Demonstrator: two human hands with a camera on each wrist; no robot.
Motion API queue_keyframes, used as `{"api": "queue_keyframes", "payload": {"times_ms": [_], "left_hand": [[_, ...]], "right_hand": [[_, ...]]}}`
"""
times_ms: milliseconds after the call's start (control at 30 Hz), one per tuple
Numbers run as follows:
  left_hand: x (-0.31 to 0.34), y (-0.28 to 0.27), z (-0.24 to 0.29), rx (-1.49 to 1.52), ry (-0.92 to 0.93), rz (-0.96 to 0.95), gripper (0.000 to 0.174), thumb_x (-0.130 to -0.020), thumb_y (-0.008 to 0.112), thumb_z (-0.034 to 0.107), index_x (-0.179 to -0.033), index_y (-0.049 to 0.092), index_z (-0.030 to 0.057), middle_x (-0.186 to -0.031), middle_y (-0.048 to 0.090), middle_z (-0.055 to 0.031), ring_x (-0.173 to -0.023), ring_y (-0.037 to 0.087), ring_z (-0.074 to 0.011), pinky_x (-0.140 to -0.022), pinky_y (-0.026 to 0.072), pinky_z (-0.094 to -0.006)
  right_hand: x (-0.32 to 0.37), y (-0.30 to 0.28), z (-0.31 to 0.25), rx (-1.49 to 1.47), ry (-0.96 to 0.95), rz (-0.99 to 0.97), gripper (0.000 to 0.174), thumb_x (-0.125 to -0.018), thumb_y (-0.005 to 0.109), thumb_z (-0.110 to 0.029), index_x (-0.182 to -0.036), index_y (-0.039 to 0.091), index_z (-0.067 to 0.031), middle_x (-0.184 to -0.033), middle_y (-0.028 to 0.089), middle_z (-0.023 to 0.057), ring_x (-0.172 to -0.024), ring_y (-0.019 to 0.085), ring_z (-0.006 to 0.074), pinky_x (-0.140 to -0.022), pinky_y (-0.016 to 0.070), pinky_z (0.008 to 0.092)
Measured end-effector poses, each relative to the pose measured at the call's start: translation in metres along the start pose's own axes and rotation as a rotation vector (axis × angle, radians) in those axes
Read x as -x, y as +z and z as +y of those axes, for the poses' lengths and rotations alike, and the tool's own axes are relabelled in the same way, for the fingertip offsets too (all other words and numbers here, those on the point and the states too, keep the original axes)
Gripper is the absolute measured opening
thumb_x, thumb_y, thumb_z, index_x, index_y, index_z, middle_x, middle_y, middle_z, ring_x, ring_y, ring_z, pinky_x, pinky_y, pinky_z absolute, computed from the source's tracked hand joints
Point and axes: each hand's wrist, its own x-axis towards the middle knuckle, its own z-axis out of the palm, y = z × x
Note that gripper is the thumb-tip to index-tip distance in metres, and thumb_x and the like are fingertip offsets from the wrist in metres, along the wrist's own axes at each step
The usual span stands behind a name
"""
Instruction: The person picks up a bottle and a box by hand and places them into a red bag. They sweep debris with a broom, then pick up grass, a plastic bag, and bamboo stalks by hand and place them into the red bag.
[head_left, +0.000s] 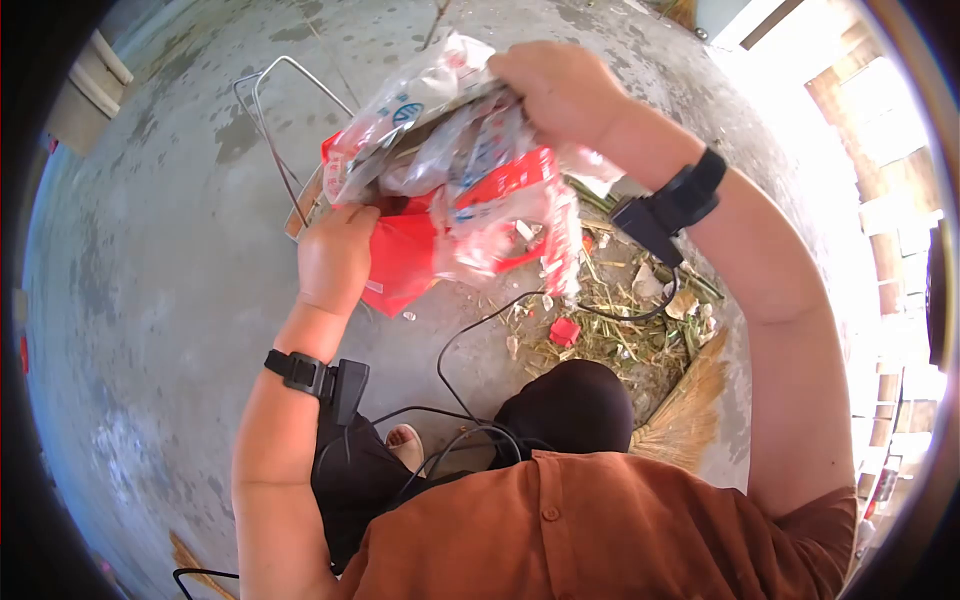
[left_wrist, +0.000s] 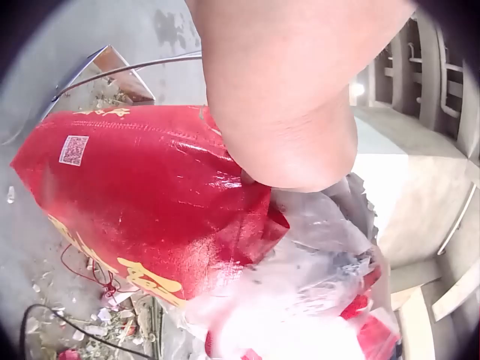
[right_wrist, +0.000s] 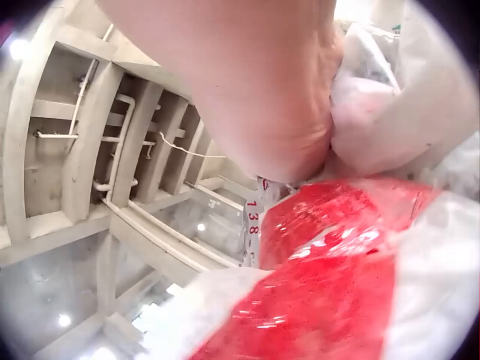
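Note:
My left hand (head_left: 338,255) grips the edge of a red bag (head_left: 402,258), which shows yellow print and a small square code in the left wrist view (left_wrist: 135,187). Higher and to the right, my right hand (head_left: 562,88) holds crumpled clear and white plastic bags (head_left: 440,100) with blue and red print. The plastic bunches over and in the mouth of the red bag. In the right wrist view, red and white plastic (right_wrist: 322,285) lies right under the hand (right_wrist: 277,105). The fingertips of both hands are mostly hidden.
Straw and scraps (head_left: 600,330) lie on the concrete floor (head_left: 180,300) below the bags, beside a straw broom (head_left: 690,410). Behind the red bag is a dustpan with a metal handle (head_left: 258,100). Black cables (head_left: 440,370) loop between the wrists, above the knees.

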Motion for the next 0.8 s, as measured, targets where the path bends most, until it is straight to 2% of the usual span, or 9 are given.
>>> {"api": "queue_keyframes", "payload": {"times_ms": [67,300,367,500,567,633,700,800], "left_hand": [[0.004,0.004,-0.007,0.0,-0.09,0.014,0.02,-0.082,0.058,0.006,-0.097,0.071,0.0051,-0.091,0.07,-0.0103,-0.081,0.068,-0.031,-0.07,0.0544,-0.0402],[0.014,0.008,-0.015,-0.014,-0.084,-0.028,0.019,-0.083,0.058,0.005,-0.097,0.071,0.0049,-0.09,0.069,-0.011,-0.079,0.067,-0.0311,-0.068,0.0543,-0.0406],[0.021,0.001,-0.014,0.07,-0.029,-0.064,0.021,-0.082,0.059,0.006,-0.099,0.071,0.0057,-0.091,0.07,-0.0115,-0.08,0.068,-0.0303,-0.068,0.0547,-0.0399],[0.021,-0.036,-0.028,0.088,0.004,0.029,0.021,-0.086,0.059,0.006,-0.102,0.071,0.005,-0.095,0.07,-0.0133,-0.083,0.068,-0.0317,-0.069,0.0548,-0.0403],[0.006,-0.048,-0.038,0.096,-0.544,0.181,0.021,-0.091,0.057,0.01,-0.105,0.07,0.0047,-0.096,0.07,-0.0155,-0.087,0.068,-0.0355,-0.074,0.054,-0.0434],[-0.016,-0.028,-0.074,0.096,-0.51,0.034,0.022,-0.094,0.057,0.018,-0.107,0.07,0.005,-0.092,0.07,-0.0168,-0.089,0.067,-0.0393,-0.077,0.0523,-0.0471],[-0.045,-0.009,-0.094,0.1,-0.452,-0.177,0.026,-0.094,0.058,0.024,-0.106,0.07,0.0051,-0.09,0.07,-0.0172,-0.092,0.065,-0.04,-0.08,0.0514,-0.0484],[-0.08,-0.002,-0.089,0.133,-0.342,-0.255,0.029,-0.092,0.062,0.03,-0.102,0.071,0.0048,-0.091,0.071,-0.0163,-0.092,0.066,-0.0385,-0.079,0.0515,-0.0481]], "right_hand": [[0.004,0.012,-0.013,0.031,-0.104,0.011,0.017,-0.087,0.058,-0.014,-0.101,0.066,-0.0096,-0.095,0.068,0.0128,-0.097,0.067,0.0353,-0.081,0.0542,0.0465],[-0.006,0.025,-0.006,0.003,-0.131,-0.084,0.017,-0.081,0.065,-0.012,-0.098,0.067,-0.0089,-0.095,0.069,0.0133,-0.095,0.068,0.0358,-0.079,0.0546,0.0468],[-0.011,0.019,0.002,-0.031,-0.133,-0.263,0.016,-0.08,0.066,-0.011,-0.096,0.067,-0.0089,-0.09,0.07,0.0127,-0.091,0.069,0.0363,-0.076,0.0543,0.0476],[0.001,0.003,-0.015,0.008,-0.122,-0.189,0.016,-0.08,0.066,-0.01,-0.096,0.065,-0.009,-0.084,0.069,0.0127,-0.087,0.069,0.0368,-0.073,0.0534,0.048],[0.014,0.002,-0.024,-0.026,-0.011,-0.273,0.017,-0.079,0.067,-0.011,-0.095,0.062,-0.0082,-0.084,0.069,0.0136,-0.085,0.068,0.0369,-0.071,0.0531,0.0476],[0.023,-0.002,-0.032,-0.048,0.009,-0.337,0.022,-0.077,0.069,-0.011,-0.096,0.059,-0.0081,-0.087,0.068,0.0134,-0.085,0.068,0.0365,-0.071,0.0539,0.0463],[0.031,-0.007,-0.039,-0.033,-0.048,-0.372,0.025,-0.076,0.071,-0.01,-0.096,0.058,-0.0083,-0.088,0.067,0.0123,-0.086,0.068,0.036,-0.071,0.0544,0.0459],[0.041,-0.01,-0.046,-0.014,-0.048,-0.385,0.028,-0.074,0.073,-0.01,-0.097,0.057,-0.0086,-0.086,0.066,0.0105,-0.085,0.068,0.0346,-0.071,0.0549,0.0452]]}}
